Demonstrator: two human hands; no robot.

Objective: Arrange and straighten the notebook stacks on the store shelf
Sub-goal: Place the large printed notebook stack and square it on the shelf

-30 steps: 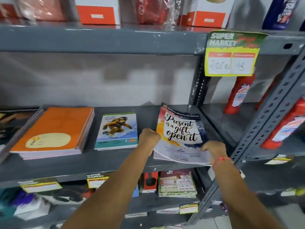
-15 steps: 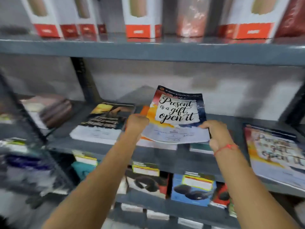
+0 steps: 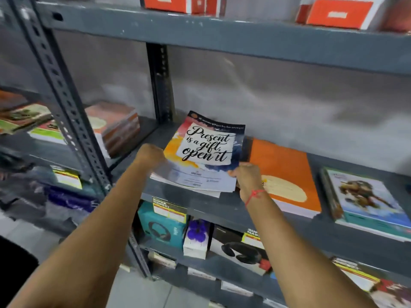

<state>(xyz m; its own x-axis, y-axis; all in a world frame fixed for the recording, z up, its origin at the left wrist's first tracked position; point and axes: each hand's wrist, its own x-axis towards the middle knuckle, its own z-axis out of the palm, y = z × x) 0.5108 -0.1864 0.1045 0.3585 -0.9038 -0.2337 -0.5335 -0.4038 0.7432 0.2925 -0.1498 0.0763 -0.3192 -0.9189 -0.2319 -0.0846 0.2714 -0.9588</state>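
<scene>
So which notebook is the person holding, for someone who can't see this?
On the grey metal shelf, left of the orange notebook stack, the left hand and right hand grip a notebook. Only its cover reads "Present is a gift, open it" over colour splashes.

I see both hands gripping a notebook stack point(image 3: 201, 161): left hand point(image 3: 151, 153) on its left edge, right hand point(image 3: 246, 176) on its right. Stack sits at the grey shelf point(image 3: 222, 207) front, beside an orange notebook stack point(image 3: 287, 172).

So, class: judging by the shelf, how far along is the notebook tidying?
Done: the orange stack and cartoon-cover stack lie fairly square. In hand: both hands, left and right, grip the "Present is a gift" notebooks. Left: setting them flat and aligned.
</scene>
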